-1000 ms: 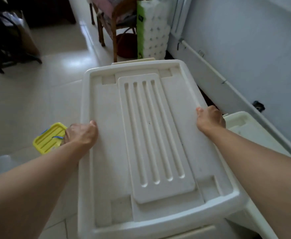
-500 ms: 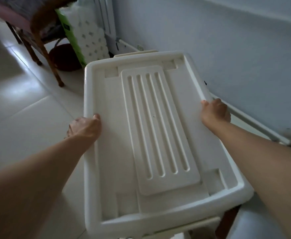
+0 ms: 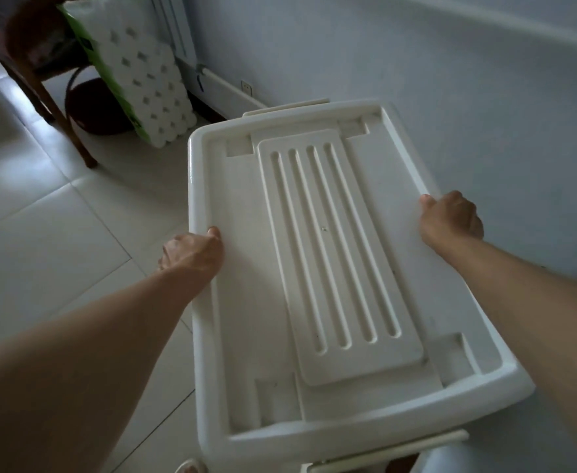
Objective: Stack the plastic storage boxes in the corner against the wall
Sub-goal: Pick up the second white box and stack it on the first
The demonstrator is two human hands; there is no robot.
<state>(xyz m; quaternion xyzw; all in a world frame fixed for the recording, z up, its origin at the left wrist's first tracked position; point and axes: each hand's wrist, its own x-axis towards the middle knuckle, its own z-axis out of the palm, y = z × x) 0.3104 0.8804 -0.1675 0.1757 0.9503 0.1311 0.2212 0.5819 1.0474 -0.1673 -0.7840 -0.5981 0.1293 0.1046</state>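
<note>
A large white plastic storage box (image 3: 331,268) with a ribbed lid fills the middle of the view, held up off the floor with its long side running away from me. My left hand (image 3: 191,250) grips its left rim and my right hand (image 3: 451,220) grips its right rim. The box's right side is close to the pale wall (image 3: 451,97). Part of another white box (image 3: 451,455) shows under the near right corner; the rest of it is hidden.
A pack of toilet rolls in green wrapping (image 3: 137,76) leans at the far wall by a radiator pipe. A wooden chair (image 3: 41,73) and a dark round bag (image 3: 92,104) stand at the far left. White floor tiles (image 3: 41,233) spread to the left.
The box has swung right, toward the wall, and the view has turned with it. The yellow lid and the second box beside the wall have left the view. Both hands keep their grip.
</note>
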